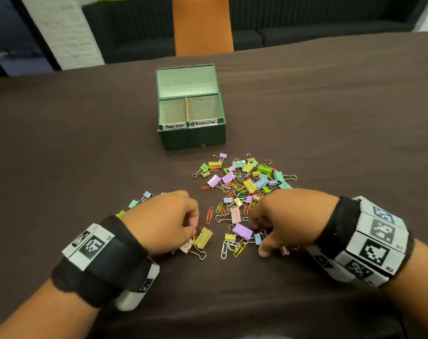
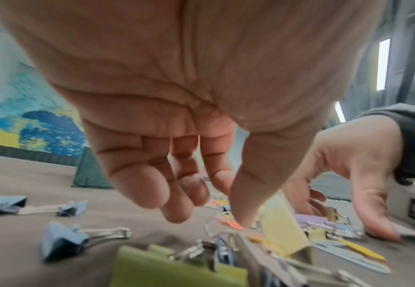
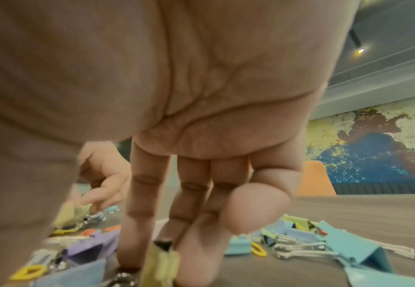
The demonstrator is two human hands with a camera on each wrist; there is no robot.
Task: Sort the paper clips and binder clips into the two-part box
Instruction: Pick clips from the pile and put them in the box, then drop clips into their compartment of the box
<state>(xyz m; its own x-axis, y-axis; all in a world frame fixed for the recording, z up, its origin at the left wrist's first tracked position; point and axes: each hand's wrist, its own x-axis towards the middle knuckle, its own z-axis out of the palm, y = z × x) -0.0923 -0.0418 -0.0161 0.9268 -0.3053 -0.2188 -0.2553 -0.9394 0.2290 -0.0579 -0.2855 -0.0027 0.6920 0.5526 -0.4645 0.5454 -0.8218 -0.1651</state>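
The green two-part box (image 1: 192,138) stands open at the middle of the table, its lid flat behind it. Its left part (image 1: 172,110) is labelled paper clips, its right part (image 1: 203,107) binder clips; both look bare. A mixed pile of coloured clips (image 1: 247,182) lies in front of it. My left hand (image 1: 192,231) hangs over the pile's near left edge, fingers loosely curled, thumb tip (image 2: 243,221) down beside a yellow binder clip (image 1: 204,238). My right hand (image 1: 260,232) presses straight fingers (image 3: 137,223) onto the cloth beside a purple binder clip (image 1: 242,230).
Brown cloth (image 1: 330,118) covers the table. Several binder clips (image 1: 139,200) lie apart, left of my left hand. Teal binder clips (image 3: 356,246) lie right of my right hand. An orange chair (image 1: 202,25) and a dark sofa stand beyond the far edge.
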